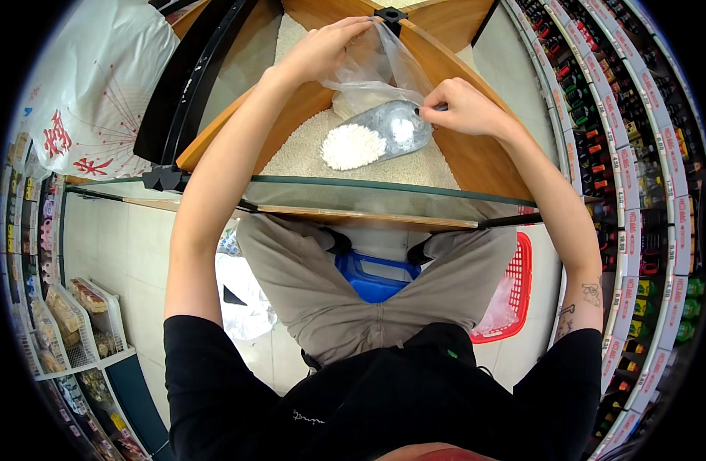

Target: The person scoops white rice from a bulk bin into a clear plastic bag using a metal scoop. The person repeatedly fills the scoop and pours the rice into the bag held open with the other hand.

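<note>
My left hand [324,49] grips the upper edge of a clear plastic bag [382,63] at the back of a wooden bin. Some white rice shows in the bag's lower part. With its fingers closed on the handle end, my right hand [459,109] holds a grey metal scoop [402,129]. A heap of white rice [353,147] lies in the scoop's front part. The scoop is just below the bag, over the loose rice [307,144] that covers the bin's floor. Whether the scoop touches that rice, I cannot tell.
A glass panel [353,187] fronts the bin between wooden dividers [468,132]. A large white printed sack [99,92] stands at left. Shelves of bottles [624,173] line the right. Below are a blue plastic stool [376,282] and a red basket [523,288].
</note>
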`<state>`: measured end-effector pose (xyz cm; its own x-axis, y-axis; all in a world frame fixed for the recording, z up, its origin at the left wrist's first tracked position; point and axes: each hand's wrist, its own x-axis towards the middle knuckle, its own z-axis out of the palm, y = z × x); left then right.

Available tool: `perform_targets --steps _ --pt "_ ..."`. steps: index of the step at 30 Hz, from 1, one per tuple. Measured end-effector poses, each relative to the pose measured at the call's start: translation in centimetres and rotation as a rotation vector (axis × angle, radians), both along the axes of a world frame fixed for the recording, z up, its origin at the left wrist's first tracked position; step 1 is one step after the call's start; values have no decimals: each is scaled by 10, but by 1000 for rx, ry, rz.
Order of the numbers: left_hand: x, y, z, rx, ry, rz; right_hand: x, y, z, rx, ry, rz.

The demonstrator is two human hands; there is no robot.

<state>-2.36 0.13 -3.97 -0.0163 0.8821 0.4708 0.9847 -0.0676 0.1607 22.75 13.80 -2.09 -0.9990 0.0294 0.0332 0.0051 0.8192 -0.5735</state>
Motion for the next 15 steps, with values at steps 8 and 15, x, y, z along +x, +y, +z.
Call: perform_targets --steps 8,15 --pt "7 0 8 -193 95 55 4 8 37 -56 89 -112" --pt "3 -1 9 -146 168 -63 5 37 65 225 161 -265"
